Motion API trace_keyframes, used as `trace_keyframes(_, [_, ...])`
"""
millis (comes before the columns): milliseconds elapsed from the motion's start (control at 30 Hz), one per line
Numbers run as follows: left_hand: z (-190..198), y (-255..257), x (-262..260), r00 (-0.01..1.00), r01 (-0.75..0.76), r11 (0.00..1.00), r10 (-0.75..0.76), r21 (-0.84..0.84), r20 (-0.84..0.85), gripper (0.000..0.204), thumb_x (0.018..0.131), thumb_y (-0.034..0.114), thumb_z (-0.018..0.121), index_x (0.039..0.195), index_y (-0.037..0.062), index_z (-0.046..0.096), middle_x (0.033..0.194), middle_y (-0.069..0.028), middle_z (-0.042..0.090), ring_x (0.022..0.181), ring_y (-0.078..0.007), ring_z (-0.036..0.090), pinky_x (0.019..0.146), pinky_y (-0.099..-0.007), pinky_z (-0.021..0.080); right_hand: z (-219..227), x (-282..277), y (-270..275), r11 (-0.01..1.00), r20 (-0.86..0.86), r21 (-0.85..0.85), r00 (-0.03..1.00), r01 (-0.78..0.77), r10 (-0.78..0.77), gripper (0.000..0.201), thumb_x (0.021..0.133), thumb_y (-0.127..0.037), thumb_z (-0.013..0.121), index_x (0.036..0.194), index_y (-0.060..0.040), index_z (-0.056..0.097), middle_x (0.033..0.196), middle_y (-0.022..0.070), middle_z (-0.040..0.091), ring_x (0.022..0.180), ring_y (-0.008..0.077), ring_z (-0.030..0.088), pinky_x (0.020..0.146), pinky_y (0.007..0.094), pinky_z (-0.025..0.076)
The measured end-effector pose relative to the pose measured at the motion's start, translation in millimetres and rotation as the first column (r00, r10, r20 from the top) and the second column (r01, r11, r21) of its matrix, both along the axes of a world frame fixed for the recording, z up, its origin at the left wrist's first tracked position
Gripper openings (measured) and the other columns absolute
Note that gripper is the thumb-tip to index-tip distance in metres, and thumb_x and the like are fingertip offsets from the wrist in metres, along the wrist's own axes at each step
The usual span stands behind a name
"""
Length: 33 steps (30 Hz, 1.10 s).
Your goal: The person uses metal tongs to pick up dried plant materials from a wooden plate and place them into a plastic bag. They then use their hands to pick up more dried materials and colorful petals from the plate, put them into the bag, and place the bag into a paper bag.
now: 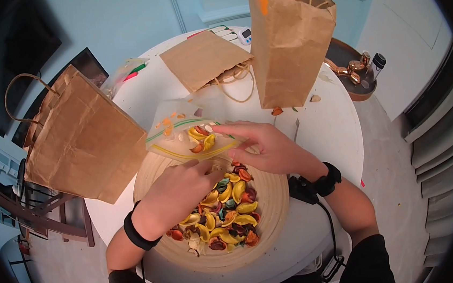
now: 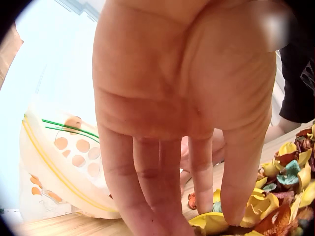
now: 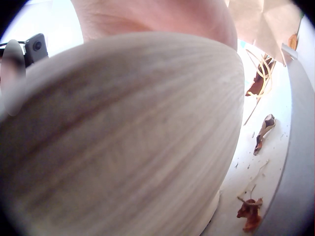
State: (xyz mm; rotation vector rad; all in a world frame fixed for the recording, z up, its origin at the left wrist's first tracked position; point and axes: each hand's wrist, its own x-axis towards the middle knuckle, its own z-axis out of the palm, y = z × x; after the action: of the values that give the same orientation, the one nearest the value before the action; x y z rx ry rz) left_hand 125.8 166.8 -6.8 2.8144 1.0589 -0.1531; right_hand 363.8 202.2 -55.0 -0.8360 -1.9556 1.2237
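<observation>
A clear zip bag (image 1: 174,125) with green and yellow closure strips lies mouth toward me at the back of a round wooden bowl (image 1: 275,207); yellow and orange dried petals are inside it. My right hand (image 1: 272,145) holds the bag's mouth at its right end, index finger extended over the opening. Over the bowl, my left hand (image 1: 179,191) points its fairly straight fingers down to the loose dried petals (image 1: 231,200). In the left wrist view, those fingers (image 2: 147,182) touch down beside a yellow petal (image 2: 210,222). The bowl's side (image 3: 128,137) hides my right fingertips in the right wrist view.
A paper bag (image 1: 83,138) stands tilted at left, another (image 1: 291,49) upright at back right, and one (image 1: 203,60) lies flat between them. Petal scraps (image 1: 277,111) dot the white table (image 1: 339,131). A brown tray (image 1: 360,96) with a metallic figure is beyond the table's right edge.
</observation>
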Motion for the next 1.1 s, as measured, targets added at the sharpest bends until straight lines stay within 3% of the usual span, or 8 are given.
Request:
trace_keyframes(333, [4.2,2.3,3.9,0.999,0.025,0.999,-0.024,-0.041,0.025,0.024,0.084,0.001,0.063,0.108,-0.0015,0.063,0.098,-0.0164,0.070,0.089,-0.0364,0.072,0.073,-0.0437,0.058,-0.5,-0.7,0.4,1.000,0.003,0.010,1.000,-0.013,0.013,0.055,0.101,-0.007,0.063,0.154,-0.0143,0.051,0.142,0.0133,0.059,0.117,0.0165,0.061,0.098,0.0325,0.057])
trace_keyframes(433, [-2.3,2.5,1.2,0.998,-0.006,0.998,0.009,-0.056,0.057,0.037,0.081,0.005,0.069,0.117,0.0061,0.063,0.093,-0.0129,0.066,0.092,-0.0362,0.069,0.076,-0.0456,0.055,0.1,-0.1,0.4,1.000,-0.003,0.000,1.000,-0.017,0.017,0.055,0.101,-0.007,0.063,0.154,-0.0143,0.051,0.142,0.0140,0.059,0.118,0.0171,0.062,0.098,0.0326,0.057])
trace_keyframes(600, [7.2,3.3,-1.5,0.993,0.018,0.995,-0.007,-0.093,0.118,0.036,0.078,0.008,0.075,0.112,0.0065,0.063,0.097,-0.0116,0.069,0.094,-0.0358,0.069,0.079,-0.0451,0.055,1.2,0.1,-0.5,1.000,-0.002,0.012,1.000,-0.011,0.011,0.054,0.101,-0.007,0.062,0.154,-0.0142,0.051,0.144,0.0147,0.058,0.118,0.0172,0.062,0.098,0.0326,0.057])
trace_keyframes(733, [23.5,2.0,-7.0,0.984,-0.023,0.994,0.042,-0.111,0.172,0.033,0.076,0.010,0.079,0.105,0.0073,0.064,0.090,-0.0106,0.069,0.090,-0.0330,0.070,0.078,-0.0430,0.055,3.4,-3.2,-7.0,0.987,0.010,0.152,0.998,0.055,-0.057,0.050,0.100,-0.007,0.061,0.149,-0.0073,0.054,0.139,0.0187,0.060,0.118,0.0266,0.063,0.099,0.0357,0.054])
trace_keyframes(800, [28.2,4.0,-10.7,0.969,-0.095,0.994,0.106,-0.062,0.222,0.029,0.074,0.009,0.081,0.099,0.0071,0.065,0.086,-0.0103,0.069,0.087,-0.0311,0.070,0.076,-0.0408,0.055,0.2,-4.1,-7.7,0.934,0.075,0.348,0.990,0.087,-0.120,0.047,0.097,-0.008,0.060,0.144,-0.0002,0.057,0.133,0.0217,0.063,0.117,0.0358,0.063,0.100,0.0401,0.052])
trace_keyframes(900, [29.5,12.3,-16.7,0.928,-0.131,0.990,0.101,0.060,0.358,0.023,0.075,0.006,0.080,0.091,0.0064,0.065,0.082,-0.0102,0.070,0.081,-0.0287,0.070,0.072,-0.0382,0.055,-2.1,-5.4,-7.0,0.934,0.068,0.349,0.992,0.080,-0.110,0.046,0.097,-0.008,0.059,0.141,0.0022,0.058,0.135,0.0242,0.062,0.121,0.0414,0.059,0.103,0.0426,0.048])
trace_keyframes(1033, [23.1,20.3,-11.7,0.871,-0.270,0.925,0.115,0.269,0.478,0.014,0.078,0.003,0.077,0.088,0.0052,0.068,0.078,-0.0085,0.070,0.076,-0.0288,0.069,0.070,-0.0370,0.055,0.1,-5.6,-9.0,0.940,0.082,0.328,0.989,0.088,-0.121,0.045,0.098,-0.008,0.059,0.142,0.0003,0.058,0.139,0.0235,0.061,0.123,0.0377,0.061,0.103,0.0402,0.049])
trace_keyframes(1100, [23.8,16.8,-15.8,0.918,-0.231,0.946,0.135,0.229,0.372,0.013,0.080,0.004,0.077,0.091,0.0052,0.069,0.082,-0.0078,0.071,0.080,-0.0294,0.069,0.072,-0.0382,0.055,2.9,-4.3,-10.2,0.951,0.096,0.294,0.987,0.096,-0.130,0.047,0.099,-0.008,0.059,0.146,-0.0060,0.057,0.143,0.0219,0.059,0.126,0.0334,0.061,0.102,0.0367,0.050])
